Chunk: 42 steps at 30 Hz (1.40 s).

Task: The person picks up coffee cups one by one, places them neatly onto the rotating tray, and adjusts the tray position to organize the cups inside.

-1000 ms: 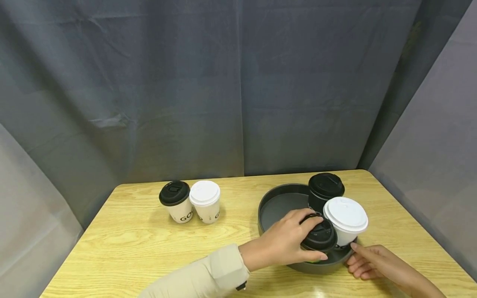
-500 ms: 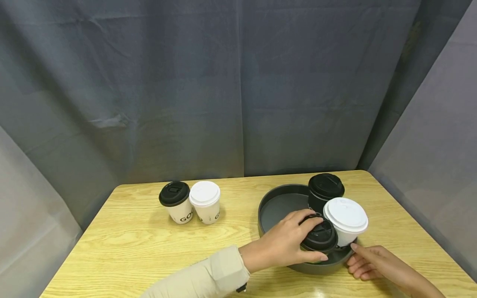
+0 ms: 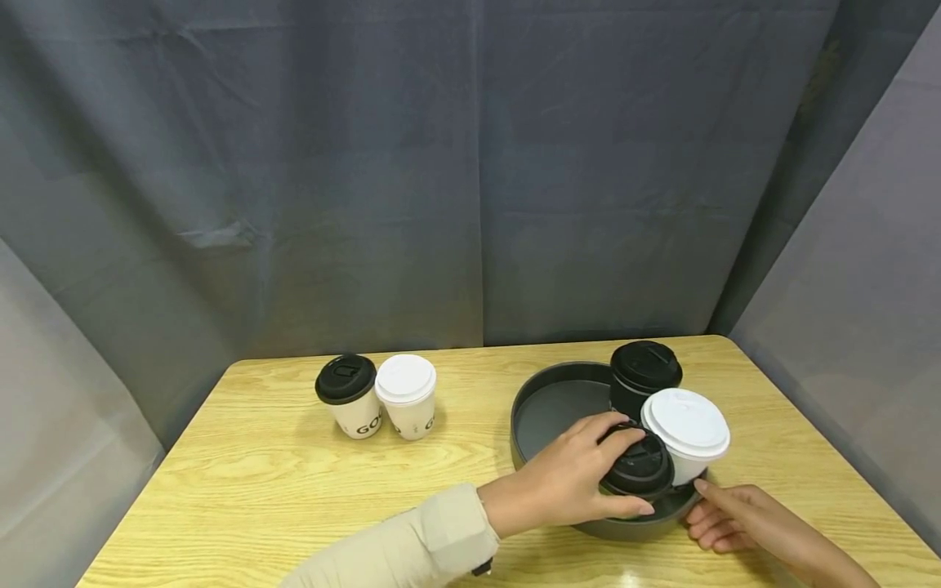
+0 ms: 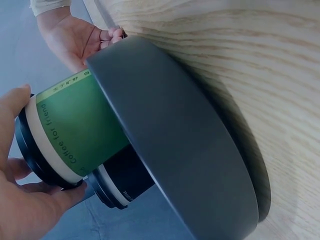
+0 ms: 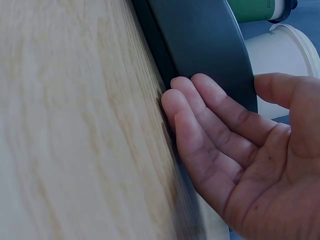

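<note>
My left hand (image 3: 566, 474) grips a green paper coffee cup (image 4: 82, 125) by its black lid (image 3: 638, 464), with thumb and fingers spread around the lid's edge. The cup stands in the near part of a round dark grey tray (image 3: 537, 376), its lower part hidden by the tray's wall. At the tray's near right side, my right hand (image 5: 240, 135) pinches the rim, thumb at the top edge and fingers against the outer wall. A white-lidded cup (image 3: 685, 425) and a black cup (image 3: 645, 376) stand in the tray beside the green one.
Two smaller white paper cups stand side by side left of the tray, one with a black lid (image 3: 345, 379), the other with a white lid (image 3: 406, 379). Grey curtains (image 3: 367, 180) hang behind the wooden table (image 3: 243, 474).
The green cup and my left hand have shifted slightly right, toward the white-lidded cup. My right hand keeps its hold on the tray rim.
</note>
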Each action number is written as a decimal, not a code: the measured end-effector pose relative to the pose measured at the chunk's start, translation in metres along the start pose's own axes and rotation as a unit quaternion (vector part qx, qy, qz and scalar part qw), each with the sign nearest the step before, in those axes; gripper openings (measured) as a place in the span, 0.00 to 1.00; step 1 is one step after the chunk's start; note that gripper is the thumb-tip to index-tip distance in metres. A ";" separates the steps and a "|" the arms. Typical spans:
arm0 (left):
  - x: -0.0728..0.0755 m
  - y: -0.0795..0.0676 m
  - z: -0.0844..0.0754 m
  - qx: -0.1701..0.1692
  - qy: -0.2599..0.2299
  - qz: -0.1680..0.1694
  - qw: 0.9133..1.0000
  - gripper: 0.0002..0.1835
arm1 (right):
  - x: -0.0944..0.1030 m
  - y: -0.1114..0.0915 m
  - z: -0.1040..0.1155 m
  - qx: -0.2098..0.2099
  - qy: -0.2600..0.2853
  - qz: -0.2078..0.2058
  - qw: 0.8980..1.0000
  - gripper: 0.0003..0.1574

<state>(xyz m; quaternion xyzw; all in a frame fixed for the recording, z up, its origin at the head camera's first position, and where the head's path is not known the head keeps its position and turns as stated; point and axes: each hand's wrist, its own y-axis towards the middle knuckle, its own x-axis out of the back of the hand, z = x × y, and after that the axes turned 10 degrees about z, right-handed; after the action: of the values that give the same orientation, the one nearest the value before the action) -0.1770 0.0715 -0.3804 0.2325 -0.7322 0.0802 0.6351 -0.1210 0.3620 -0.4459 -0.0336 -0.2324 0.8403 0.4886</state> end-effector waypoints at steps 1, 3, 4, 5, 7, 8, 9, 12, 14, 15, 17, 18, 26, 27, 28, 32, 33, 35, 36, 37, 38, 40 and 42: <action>0.000 0.000 0.000 0.001 0.001 -0.001 1.000 0.41 | 0.000 0.000 0.000 0.000 0.000 0.001 1.000 0.36; -0.001 0.001 -0.001 0.002 0.001 -0.002 1.000 0.41 | 0.000 -0.001 0.000 0.000 0.000 0.001 1.000 0.36; -0.001 0.001 -0.001 0.003 0.002 -0.003 1.000 0.41 | 0.001 -0.001 0.000 0.001 0.000 0.001 1.000 0.36; -0.001 0.001 -0.001 0.003 0.002 -0.003 1.000 0.40 | 0.001 -0.001 0.000 0.001 0.000 0.001 1.000 0.36; -0.001 0.002 -0.001 0.002 0.002 -0.004 1.000 0.40 | 0.001 -0.001 0.000 -0.001 -0.001 0.001 1.000 0.37; -0.001 0.002 -0.001 0.001 0.002 -0.005 1.000 0.41 | 0.001 -0.001 0.000 -0.001 -0.002 0.000 1.000 0.37; -0.001 0.002 -0.001 0.001 0.001 -0.004 1.000 0.41 | 0.002 -0.001 0.000 -0.002 -0.003 0.000 1.000 0.37; -0.002 0.003 -0.001 0.000 0.000 -0.003 1.000 0.41 | 0.002 -0.002 0.000 -0.004 -0.005 -0.002 1.000 0.37; -0.002 0.003 -0.001 0.002 0.000 -0.001 1.000 0.41 | 0.002 -0.002 0.000 -0.005 -0.006 -0.003 1.000 0.37; -0.002 0.003 -0.001 0.003 -0.002 0.000 1.000 0.41 | 0.002 -0.002 0.000 -0.005 -0.006 -0.004 1.000 0.38; -0.003 0.002 -0.001 0.004 -0.005 0.003 1.000 0.42 | 0.002 -0.002 -0.001 -0.007 -0.007 -0.005 1.000 0.38; -0.003 0.002 -0.001 0.003 -0.008 0.005 1.000 0.43 | 0.002 -0.002 -0.001 -0.008 -0.007 -0.005 1.000 0.38; -0.004 -0.016 0.012 0.018 -0.015 0.030 0.999 0.54 | 0.001 -0.001 -0.002 0.003 -0.010 -0.004 1.000 0.37; -0.004 -0.020 0.015 0.022 -0.017 0.035 0.999 0.54 | 0.000 -0.001 -0.001 0.006 -0.011 -0.004 1.000 0.37; -0.004 -0.025 0.019 0.026 -0.021 0.041 0.999 0.53 | -0.001 -0.001 -0.001 0.008 -0.012 -0.005 1.000 0.37; -0.007 -0.043 0.035 0.049 -0.028 0.072 0.996 0.49 | -0.006 -0.002 0.000 0.017 -0.022 -0.004 1.000 0.37; -0.008 -0.047 0.039 0.053 -0.029 0.081 0.995 0.49 | -0.007 -0.002 0.001 0.020 -0.024 -0.002 0.999 0.36; -0.011 -0.055 0.046 0.064 -0.025 0.096 0.993 0.48 | -0.011 -0.002 0.002 0.031 -0.030 0.005 0.999 0.36; -0.012 -0.058 0.049 0.068 -0.024 0.104 0.992 0.48 | -0.012 -0.003 0.002 0.039 -0.032 0.009 0.999 0.35; -0.014 -0.061 0.052 0.072 -0.021 0.111 0.991 0.48 | -0.014 -0.003 0.002 0.045 -0.033 0.013 0.998 0.35; -0.016 -0.064 0.054 0.075 -0.016 0.117 0.990 0.48 | -0.015 -0.002 0.003 0.052 -0.033 0.018 0.998 0.35; -0.019 -0.068 0.057 0.078 -0.011 0.129 0.988 0.48 | -0.018 -0.002 0.003 0.057 -0.030 0.022 0.998 0.34; -0.021 -0.071 0.060 0.075 -0.004 0.140 0.987 0.47 | -0.021 -0.002 0.004 0.062 -0.029 0.022 0.997 0.34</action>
<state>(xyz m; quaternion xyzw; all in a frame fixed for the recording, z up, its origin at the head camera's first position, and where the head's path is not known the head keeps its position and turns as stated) -0.1968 -0.0108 -0.4245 0.1751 -0.7522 0.2218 0.5953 -0.1096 0.3442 -0.4451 0.0162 -0.1934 0.8644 0.4637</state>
